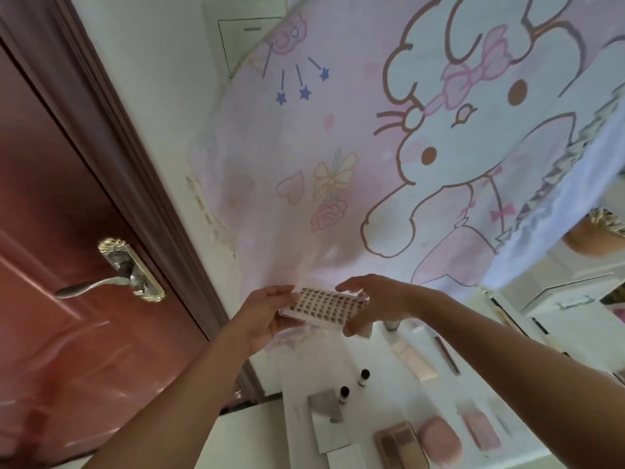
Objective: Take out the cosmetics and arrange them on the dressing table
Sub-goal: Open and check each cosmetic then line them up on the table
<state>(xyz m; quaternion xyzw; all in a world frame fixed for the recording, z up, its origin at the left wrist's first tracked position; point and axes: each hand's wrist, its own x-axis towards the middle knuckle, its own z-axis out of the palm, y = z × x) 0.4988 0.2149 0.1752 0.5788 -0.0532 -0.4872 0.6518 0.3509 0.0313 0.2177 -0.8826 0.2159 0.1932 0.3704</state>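
White tray [323, 308] of small brown pieces, pinched at its 2 ends by left hand [267, 314] and right hand [375, 301], held flat above the dressing table [389, 401], likely so nothing spills.

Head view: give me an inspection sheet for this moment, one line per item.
Surface: white dressing table, lower right.
Job's things: gridded tray held above the table; black-capped bottles, pink compact, brown palette and pale tube set out on it.
Clutter: white cards beside the bottles.
Grippers: left hand pinches the tray's left end; right hand holds its right end.
Cables: nothing seen.
Surroundings: red-brown door with lever handle; cartoon-print cloth hanging behind.
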